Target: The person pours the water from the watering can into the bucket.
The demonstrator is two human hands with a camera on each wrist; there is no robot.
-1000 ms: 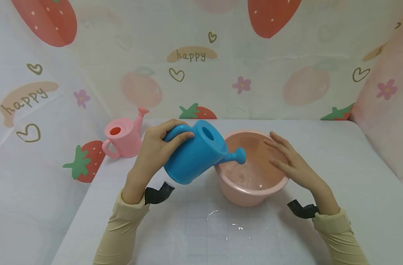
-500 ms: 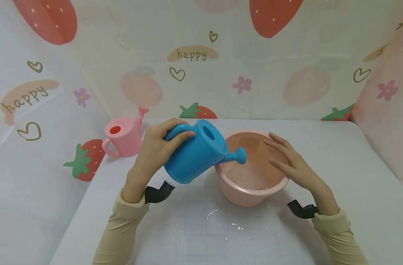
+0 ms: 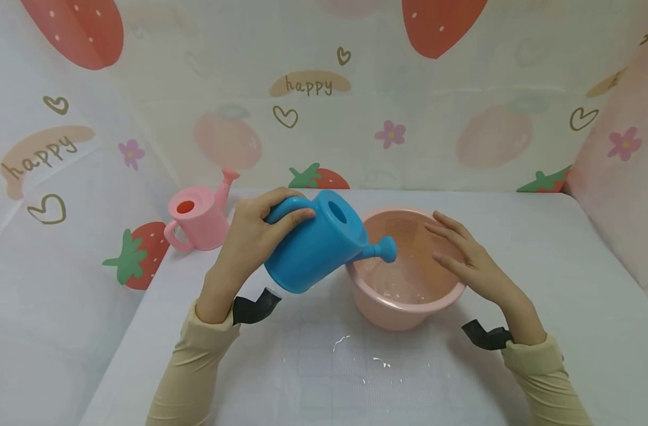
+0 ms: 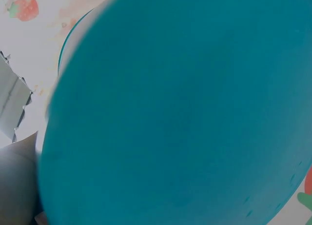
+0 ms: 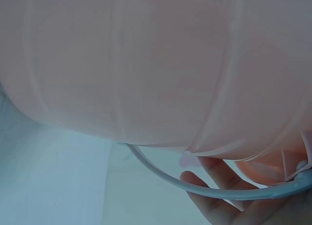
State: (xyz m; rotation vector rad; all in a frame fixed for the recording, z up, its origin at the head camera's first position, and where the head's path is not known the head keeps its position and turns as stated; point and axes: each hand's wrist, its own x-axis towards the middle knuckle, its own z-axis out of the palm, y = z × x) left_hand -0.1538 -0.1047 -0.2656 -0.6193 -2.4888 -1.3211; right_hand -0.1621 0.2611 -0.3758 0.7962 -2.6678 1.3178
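Note:
In the head view my left hand grips the handle of a blue watering can. The can tilts to the right, its spout head hanging over a pink basin. Clear water lies in the basin; I cannot make out a stream from the spout. My right hand lies at the basin's right rim, fingers spread and nearly straight. The can's blue wall fills most of the left wrist view. In the right wrist view, fingers show beside the rim, below the basin's pale outer side.
A pink watering can stands upright at the back left of the white table. Water drops lie on the table in front of the basin. Printed cloth walls close in the back and sides.
Ripples and bubbles on the basin's water have lessened. Both hands and the blue watering can stay almost where they were; the head view has shifted very slightly.

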